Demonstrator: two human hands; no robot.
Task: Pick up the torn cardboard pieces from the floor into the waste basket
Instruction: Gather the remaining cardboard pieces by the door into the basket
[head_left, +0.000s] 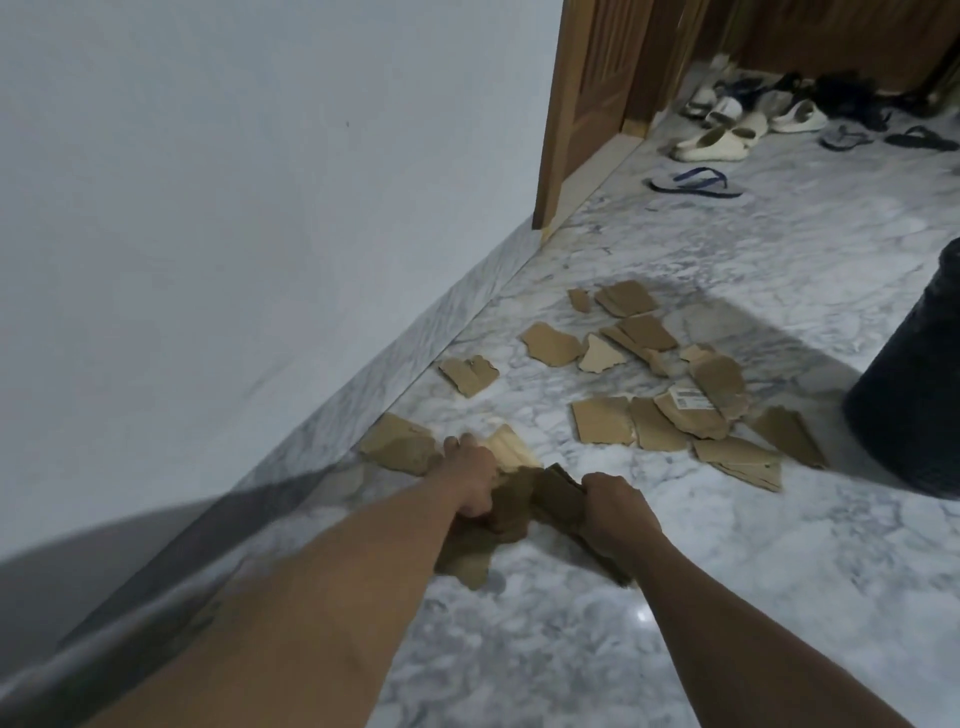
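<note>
Several torn brown cardboard pieces lie scattered on the marble floor, one bearing a white label. My left hand is closed on a bundle of cardboard pieces, and more pieces lie just beyond it by the wall. My right hand grips the right side of the same bundle. The black waste basket stands at the right edge, only partly in view.
A white wall with a marble skirting runs along the left. A wooden door frame stands at the back. Several sandals and slippers lie on the floor beyond it, with a blue flip-flop nearest.
</note>
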